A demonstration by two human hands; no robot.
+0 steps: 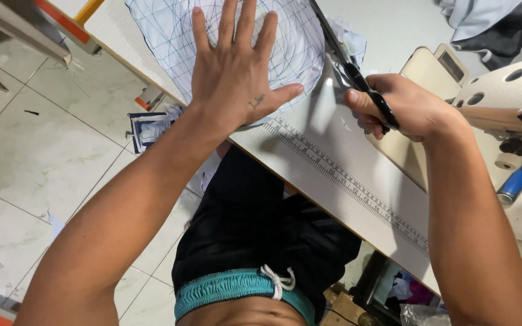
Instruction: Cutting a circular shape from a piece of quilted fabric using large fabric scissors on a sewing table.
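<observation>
My left hand [234, 72] lies flat, fingers spread, pressing down on a pale blue fabric [297, 45] marked with a grid and curved lines, spread on the white table [333, 139]. My right hand [403, 105] grips the black handles of a pair of scissors [345, 60]. The blades point away from me along the right edge of the fabric. A strip of ruler markings [351, 181] runs along the table's front edge, just below both hands.
A cream sewing machine [502, 99] stands at the right, with a blue tool [518, 181] beside it. Grey and dark cloth [484, 24] lies at the back right. Tiled floor with fabric scraps [149, 130] is on the left. Bags and clutter sit under the table.
</observation>
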